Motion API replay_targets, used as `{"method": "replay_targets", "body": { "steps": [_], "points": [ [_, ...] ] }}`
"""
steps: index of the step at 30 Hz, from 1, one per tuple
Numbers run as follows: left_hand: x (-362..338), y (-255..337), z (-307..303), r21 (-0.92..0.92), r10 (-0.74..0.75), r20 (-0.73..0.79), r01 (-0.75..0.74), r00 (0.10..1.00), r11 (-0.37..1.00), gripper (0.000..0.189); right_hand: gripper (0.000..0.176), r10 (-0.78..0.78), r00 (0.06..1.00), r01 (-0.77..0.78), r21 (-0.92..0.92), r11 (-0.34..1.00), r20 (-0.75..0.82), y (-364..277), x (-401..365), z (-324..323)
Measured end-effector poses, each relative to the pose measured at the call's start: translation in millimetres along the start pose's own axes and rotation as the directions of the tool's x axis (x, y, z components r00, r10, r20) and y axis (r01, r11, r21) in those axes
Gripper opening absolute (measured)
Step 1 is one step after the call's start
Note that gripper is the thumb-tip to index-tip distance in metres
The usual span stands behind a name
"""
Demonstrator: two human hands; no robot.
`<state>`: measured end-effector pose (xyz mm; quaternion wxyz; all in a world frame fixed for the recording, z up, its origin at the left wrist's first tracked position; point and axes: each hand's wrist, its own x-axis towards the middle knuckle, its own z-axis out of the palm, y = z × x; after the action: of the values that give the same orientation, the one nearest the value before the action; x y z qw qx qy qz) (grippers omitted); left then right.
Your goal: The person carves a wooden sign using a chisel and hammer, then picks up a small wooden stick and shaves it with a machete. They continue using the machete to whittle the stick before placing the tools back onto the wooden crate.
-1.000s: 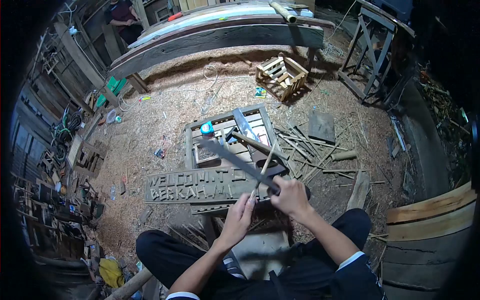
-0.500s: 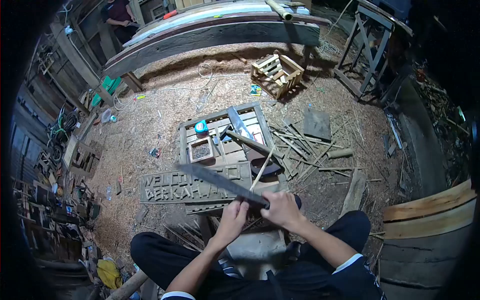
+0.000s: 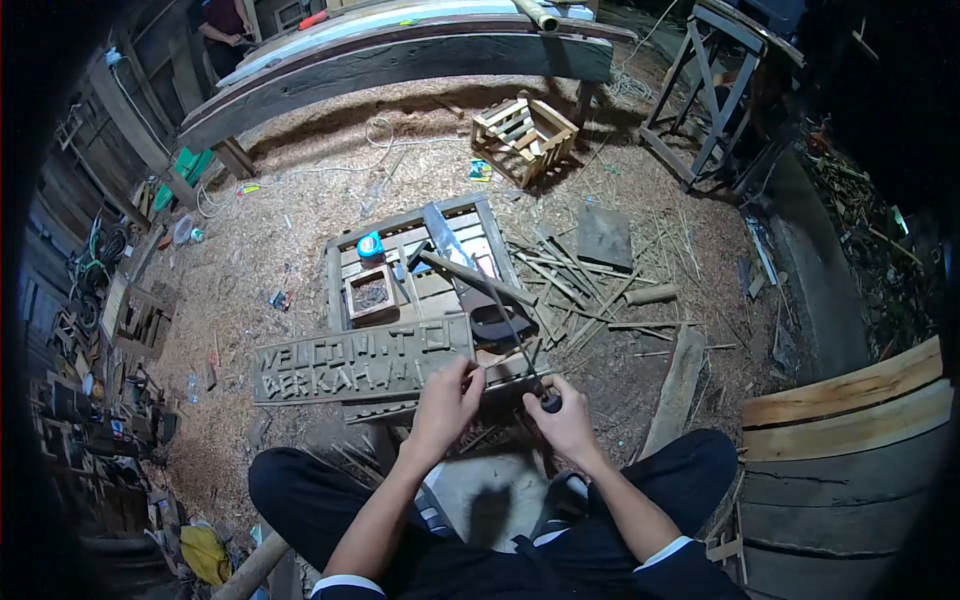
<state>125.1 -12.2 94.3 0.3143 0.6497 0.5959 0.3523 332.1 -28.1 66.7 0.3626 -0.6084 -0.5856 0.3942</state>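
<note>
My right hand (image 3: 562, 420) is closed round the dark handle of a long-bladed knife, a machete by its look. The machete blade (image 3: 513, 325) points up and away, seen nearly edge-on. To its left, my left hand (image 3: 447, 400) has curled fingers over the near edge of a wooden sign (image 3: 330, 375); what they pinch, if anything, I cannot make out. Raised stick letters on the sign include "BERKAH". Behind the hands, a slatted wooden table (image 3: 335, 270) carries a hammer (image 3: 470, 275), a handsaw (image 3: 447, 232), a blue tape measure (image 3: 370, 246) and a small wooden box (image 3: 371, 293).
Split sticks (image 3: 575, 290) and a flat board (image 3: 604, 238) lie on the shavings-covered ground at right. A slatted crate (image 3: 525, 140) stands farther back before a long workbench (image 3: 400, 78). Planks (image 3: 850, 400) lie at my right. Another person (image 3: 225, 30) is at the far left.
The machete has swung from pointing left across the sign to pointing away from me. My hands have moved apart, and the pale stick no longer stands up by the left hand. The view shifted slightly.
</note>
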Motion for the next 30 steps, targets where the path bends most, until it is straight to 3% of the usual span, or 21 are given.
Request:
{"method": "replay_targets", "body": {
  "steps": [2,3,5,8,11,16,18,27,29,30],
  "points": [
    [3,1,0,0.003,-0.014,-0.022,0.014,1.0,1.0,0.023,0.027,-0.001,0.999,0.001,-0.008,1.0,-0.042,10,3,-3],
    [4,9,-5,-0.021,-0.099,0.01,0.099,0.995,0.995,0.023,0.027,-0.004,0.999,0.004,-0.01,1.0,-0.038,13,4,-4],
    [5,7,-11,-0.002,-0.077,-0.026,0.077,0.997,0.997,0.024,0.027,0.086,0.996,-0.086,0.066,0.994,0.002,17,7,-6],
    [7,15,-21,-0.01,-0.109,-0.057,0.108,0.992,0.994,0.024,0.027,0.053,0.999,-0.053,0.056,0.997,0.011,3,4,-10],
    [13,16,-16,0.128,-0.028,-0.017,0.03,0.999,0.991,0.022,0.03,-0.061,0.998,0.06,0.077,0.995,0.01,8,4,0],
    [31,28,7,0.202,0.048,0.019,-0.051,0.999,0.978,0.02,0.036,-0.02,0.998,0.017,0.053,0.998,0.064,7,6,6],
    [39,21,22,0.237,0.179,-0.03,-0.167,0.983,0.957,0.016,0.035,-0.005,0.999,0.003,0.043,0.999,0.045,9,9,9],
    [61,3,38,0.213,0.304,-0.105,-0.277,0.947,0.937,0.015,0.033,0.005,1.0,-0.005,0.104,0.995,-0.005,8,13,-1],
    [64,1,39,-0.003,0.177,-0.094,-0.178,0.98,0.984,0.015,0.034,-0.03,0.999,0.031,0.095,0.995,-0.02,8,10,2],
    [65,4,38,-0.008,0.181,-0.094,-0.183,0.979,0.983,0.015,0.035,-0.067,0.997,0.069,0.087,0.994,-0.03,8,10,4]
  ]
}}
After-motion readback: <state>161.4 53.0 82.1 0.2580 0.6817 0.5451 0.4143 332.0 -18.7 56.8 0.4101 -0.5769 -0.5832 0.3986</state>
